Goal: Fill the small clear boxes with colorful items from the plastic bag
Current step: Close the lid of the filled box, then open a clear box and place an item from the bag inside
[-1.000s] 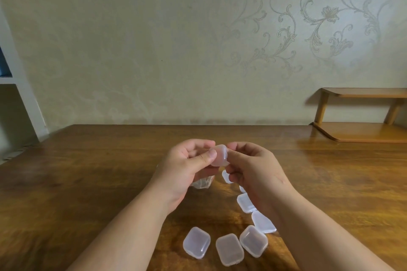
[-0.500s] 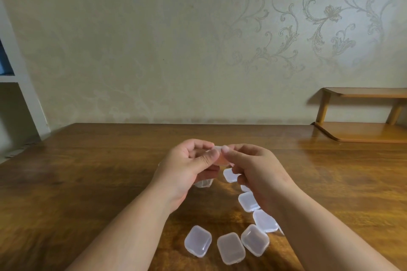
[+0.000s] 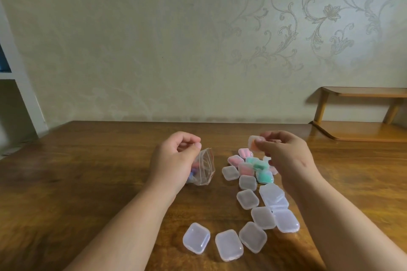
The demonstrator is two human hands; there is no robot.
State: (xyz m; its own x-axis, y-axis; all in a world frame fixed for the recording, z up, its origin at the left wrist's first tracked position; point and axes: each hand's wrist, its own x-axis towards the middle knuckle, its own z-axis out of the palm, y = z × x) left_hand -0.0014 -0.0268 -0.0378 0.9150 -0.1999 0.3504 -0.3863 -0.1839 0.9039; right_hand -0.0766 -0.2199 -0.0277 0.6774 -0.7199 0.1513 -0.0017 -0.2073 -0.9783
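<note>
My right hand pinches a small clear box with an orange item inside, held above the table. My left hand hovers with curled fingers just above a clear plastic zip bag of colorful items; whether it touches the bag I cannot tell. Below my right hand lie several filled boxes, pink and green. Several empty clear boxes trail toward me, with three in a front row.
The wooden table runs to a patterned wall. A low wooden shelf stands at the back right, a white shelving unit at the far left.
My hands, joined on one box before, have parted. The right hand carries the box to the right; the left has let go and moved left over the bag.
</note>
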